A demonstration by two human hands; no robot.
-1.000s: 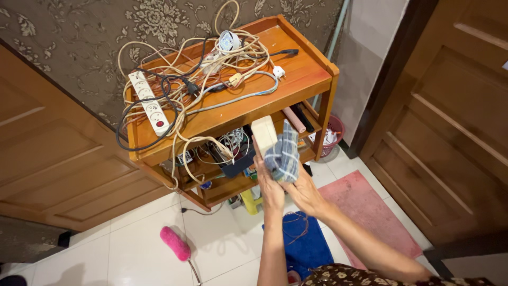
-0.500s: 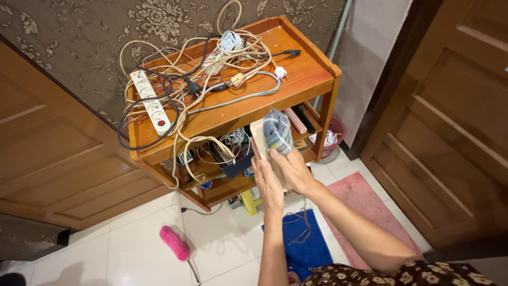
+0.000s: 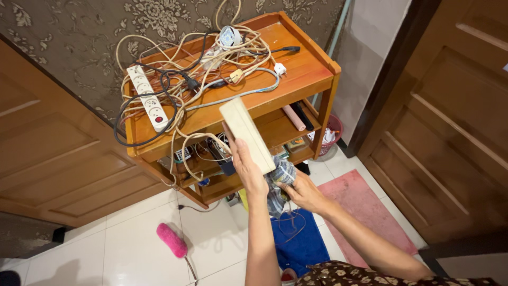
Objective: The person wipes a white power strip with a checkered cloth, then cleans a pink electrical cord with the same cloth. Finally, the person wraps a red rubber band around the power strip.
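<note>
Right, my left hand (image 3: pixel 247 170) gripped the long cream plastic box (image 3: pixel 246 135), its long axis tilted up-left over the wooden shelf (image 3: pixel 307 69); my right hand (image 3: pixel 302 191) clutched the checked blue cloth (image 3: pixel 279 180) just below.

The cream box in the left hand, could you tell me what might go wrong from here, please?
1. The left hand grips only the lower end of the cream box, so it could tip or slip onto the tiled floor.
2. Its raised end is close to the tangled cables on the wooden shelf, so it might snag one.
3. The checked cloth in the right hand hangs loosely and might drop.
</note>
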